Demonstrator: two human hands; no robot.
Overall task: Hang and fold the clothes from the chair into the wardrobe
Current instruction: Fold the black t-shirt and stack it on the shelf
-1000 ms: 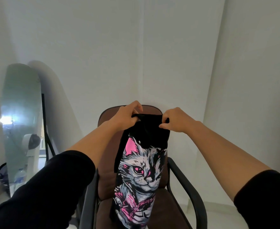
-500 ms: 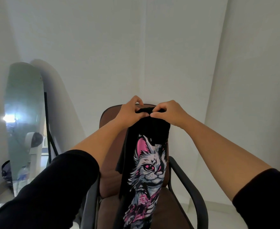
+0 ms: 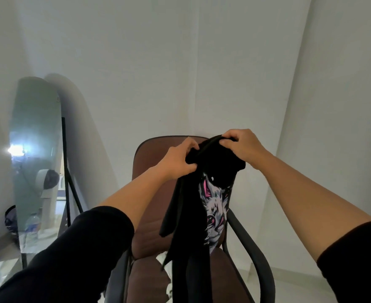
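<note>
Black fabric with a pink-and-grey cat print, the T-shirt (image 3: 202, 215) hangs bunched in the air in front of the brown office chair (image 3: 149, 215), gripped at its top edge by both hands. Half a second ago the cat face showed nearly whole and flat toward the camera; now the shirt is gathered into narrow folds, and only a strip of the print shows along its right side, with long black folds hanging on the left. The left hand (image 3: 178, 160) has its fingers curled round the bunched cloth just below and left of the top. The right hand (image 3: 241, 147) sits higher and to the right, its fingers pinching the rolled upper edge. Earlier the two hands met fingertip to fingertip at the collar; they now stand slightly apart and have shifted right, past the chair's backrest. The shirt's lower end drops toward the chair seat, where a bit of white cloth (image 3: 164, 261) lies. The chair's black armrest (image 3: 252, 254) curves to the right. On the left a tall mirror (image 3: 35, 149) leans against the white wall (image 3: 180, 62), with a water bottle (image 3: 32, 226) near its foot.
</note>
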